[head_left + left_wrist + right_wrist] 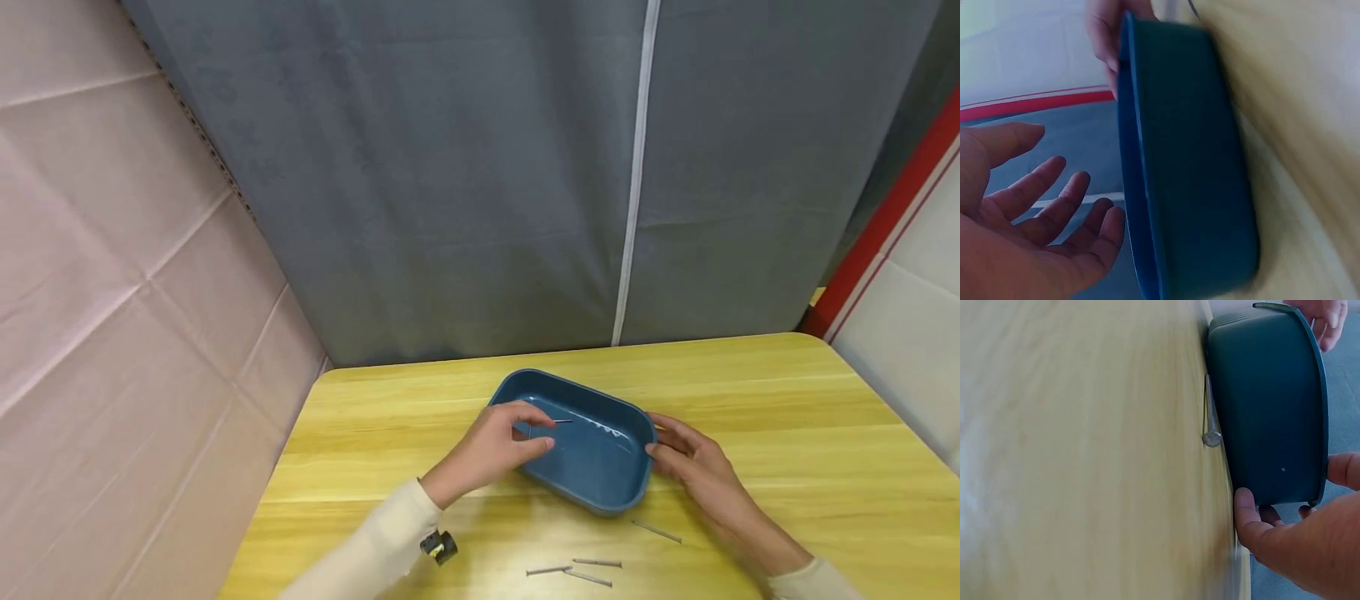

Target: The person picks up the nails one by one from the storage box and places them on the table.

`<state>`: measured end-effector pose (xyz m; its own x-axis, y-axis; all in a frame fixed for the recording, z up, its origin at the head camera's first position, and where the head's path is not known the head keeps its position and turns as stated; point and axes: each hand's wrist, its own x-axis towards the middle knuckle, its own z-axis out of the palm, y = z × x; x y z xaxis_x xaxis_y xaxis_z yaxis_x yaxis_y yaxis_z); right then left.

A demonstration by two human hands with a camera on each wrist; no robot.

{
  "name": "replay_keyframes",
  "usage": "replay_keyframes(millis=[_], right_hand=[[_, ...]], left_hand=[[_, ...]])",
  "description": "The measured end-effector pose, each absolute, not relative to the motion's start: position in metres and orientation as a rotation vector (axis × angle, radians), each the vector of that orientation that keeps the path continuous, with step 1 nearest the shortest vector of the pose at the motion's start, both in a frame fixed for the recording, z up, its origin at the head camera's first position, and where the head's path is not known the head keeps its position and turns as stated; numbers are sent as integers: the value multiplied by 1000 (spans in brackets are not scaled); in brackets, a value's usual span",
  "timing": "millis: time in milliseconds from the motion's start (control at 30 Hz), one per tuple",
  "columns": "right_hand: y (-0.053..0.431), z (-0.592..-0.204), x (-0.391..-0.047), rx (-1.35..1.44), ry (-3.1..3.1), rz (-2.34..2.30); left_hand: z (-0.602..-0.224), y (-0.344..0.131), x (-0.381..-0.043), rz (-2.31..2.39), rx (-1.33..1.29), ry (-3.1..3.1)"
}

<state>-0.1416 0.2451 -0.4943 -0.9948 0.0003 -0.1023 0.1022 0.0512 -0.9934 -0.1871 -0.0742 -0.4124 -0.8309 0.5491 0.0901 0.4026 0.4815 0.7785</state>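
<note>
A blue rectangular tray lies on the table, its right end held by my right hand. In the right wrist view the thumb is at the tray's rim and the other fingers bend along its end wall. My left hand hovers over the tray's left side. Its fingers are spread and loosely bent, and the left wrist view shows nothing between them. Just past those fingertips, a thin nail shows inside the tray.
Three nails lie close together on the table in front of the tray. Another nail lies near its right front corner, seen head-on as a nail in the right wrist view. A grey curtain hangs behind the wooden table.
</note>
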Motion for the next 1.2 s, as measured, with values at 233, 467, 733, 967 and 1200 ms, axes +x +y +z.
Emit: replay_keyframes(millis=[233, 467, 733, 967, 1200], right_hand=[[245, -493, -140, 111, 2216, -2121], [245, -493, -140, 87, 2202, -2154], [247, -493, -141, 105, 2192, -2156], [248, -495, -142, 125, 2201, -2132], [248, -493, -141, 116, 2207, -2136]], left_hand=[[-420, -74, -201, 1016, 925, 2721], [-432, -74, -211, 747, 1048, 2857], [-441, -74, -221, 327, 1212, 2941], [-446, -69, -227, 0, 1328, 2944], [-449, -61, -233, -178, 1383, 2920]])
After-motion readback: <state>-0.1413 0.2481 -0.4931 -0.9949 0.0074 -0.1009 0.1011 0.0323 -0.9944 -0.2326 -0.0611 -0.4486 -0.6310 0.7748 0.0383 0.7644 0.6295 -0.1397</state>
